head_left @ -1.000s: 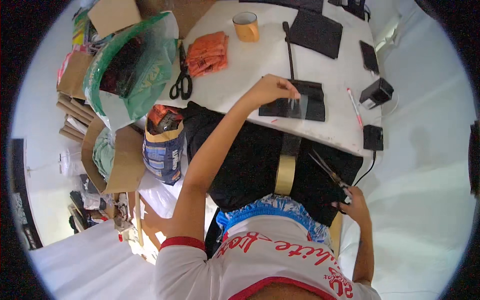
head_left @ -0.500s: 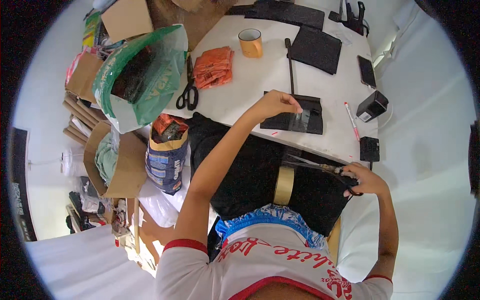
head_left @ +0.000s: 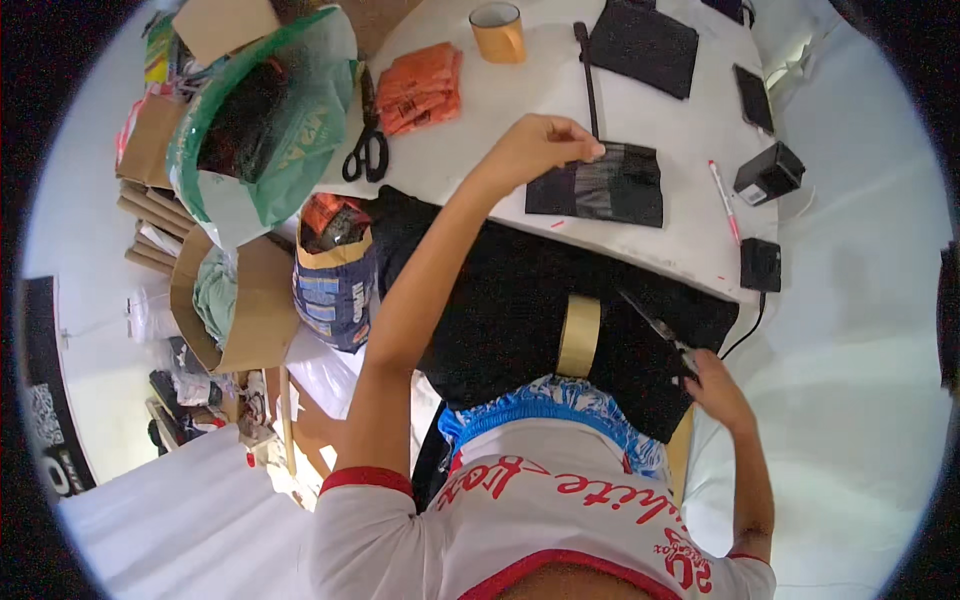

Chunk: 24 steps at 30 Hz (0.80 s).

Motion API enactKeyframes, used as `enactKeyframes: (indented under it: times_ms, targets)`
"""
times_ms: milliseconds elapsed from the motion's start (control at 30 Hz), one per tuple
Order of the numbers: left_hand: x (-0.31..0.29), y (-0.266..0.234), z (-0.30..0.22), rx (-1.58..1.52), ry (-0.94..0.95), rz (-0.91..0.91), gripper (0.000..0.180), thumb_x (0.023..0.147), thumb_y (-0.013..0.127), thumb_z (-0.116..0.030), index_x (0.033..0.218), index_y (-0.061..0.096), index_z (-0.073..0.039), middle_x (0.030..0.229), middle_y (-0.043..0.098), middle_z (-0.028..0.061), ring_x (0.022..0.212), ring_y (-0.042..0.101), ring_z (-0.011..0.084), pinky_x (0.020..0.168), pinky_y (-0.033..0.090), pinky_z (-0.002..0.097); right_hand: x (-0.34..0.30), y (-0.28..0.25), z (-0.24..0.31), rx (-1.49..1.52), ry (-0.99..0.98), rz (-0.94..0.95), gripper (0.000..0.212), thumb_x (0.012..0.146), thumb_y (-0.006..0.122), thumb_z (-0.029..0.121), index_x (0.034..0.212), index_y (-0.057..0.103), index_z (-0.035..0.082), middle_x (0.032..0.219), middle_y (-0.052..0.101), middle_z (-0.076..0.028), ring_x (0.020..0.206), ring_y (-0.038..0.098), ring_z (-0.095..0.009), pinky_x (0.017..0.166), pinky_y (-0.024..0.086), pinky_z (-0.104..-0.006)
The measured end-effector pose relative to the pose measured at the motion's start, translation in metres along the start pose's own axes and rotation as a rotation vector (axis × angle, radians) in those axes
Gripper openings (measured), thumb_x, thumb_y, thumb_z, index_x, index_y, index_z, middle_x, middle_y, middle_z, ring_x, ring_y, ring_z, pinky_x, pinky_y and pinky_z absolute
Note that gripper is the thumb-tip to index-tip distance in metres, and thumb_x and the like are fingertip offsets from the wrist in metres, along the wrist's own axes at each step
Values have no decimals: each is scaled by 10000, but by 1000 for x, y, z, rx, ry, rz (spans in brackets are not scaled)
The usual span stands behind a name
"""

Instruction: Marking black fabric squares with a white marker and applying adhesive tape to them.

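My left hand (head_left: 548,150) pinches the upper end of a strip of clear tape (head_left: 593,192) over a flat black folded piece (head_left: 640,185) near the table's front edge. Whether the tape is stuck down along its length I cannot tell. My right hand (head_left: 718,390) is closed on scissors (head_left: 655,325), low over the black cloth on my lap; their handles are mostly hidden by my fingers. A roll of tape (head_left: 579,337) stands on edge on that cloth (head_left: 500,290). Beyond the folded piece lies a thin black rod (head_left: 588,80).
On the white table are orange packets (head_left: 420,88), a yellow mug (head_left: 497,33), large black scissors (head_left: 368,140), black folded fabric (head_left: 645,45), a phone (head_left: 753,98), a marker (head_left: 723,200) and black boxes (head_left: 769,173). A green plastic bag (head_left: 310,150) and a cardboard box (head_left: 255,320) stand left.
The view has shifted, so the table sits higher in the picture. My right hand has lowered the scissors toward my lap, and their blades look closer together. My left hand still pinches the tape.
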<state>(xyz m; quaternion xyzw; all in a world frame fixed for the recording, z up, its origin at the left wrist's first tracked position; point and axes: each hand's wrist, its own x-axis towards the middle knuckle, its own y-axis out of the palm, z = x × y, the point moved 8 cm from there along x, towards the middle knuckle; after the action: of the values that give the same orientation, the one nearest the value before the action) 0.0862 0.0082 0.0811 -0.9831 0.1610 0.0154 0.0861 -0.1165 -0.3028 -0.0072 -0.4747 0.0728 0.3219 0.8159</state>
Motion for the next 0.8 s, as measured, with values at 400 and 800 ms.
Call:
enactKeyframes:
  times_ms: [400, 800]
  targets:
    - [-55, 68, -77, 352, 239, 201, 188, 757, 718, -268, 837, 677, -103, 741, 648, 19, 586, 538, 121, 569, 449, 261, 27, -17, 38, 1113, 220, -211, 478, 914, 544, 290, 1245, 431, -36, 1109, 579, -188, 940, 602, -286, 820, 483, -347]
    - [-116, 73, -76, 517, 421, 163, 183, 628, 790, -161, 790, 711, -133, 826, 639, -5, 701, 557, 155, 654, 467, 272, 117, -59, 69, 1456, 27, -176, 284, 844, 626, 147, 1073, 571, -12, 953, 659, -138, 795, 659, -200, 662, 529, -280]
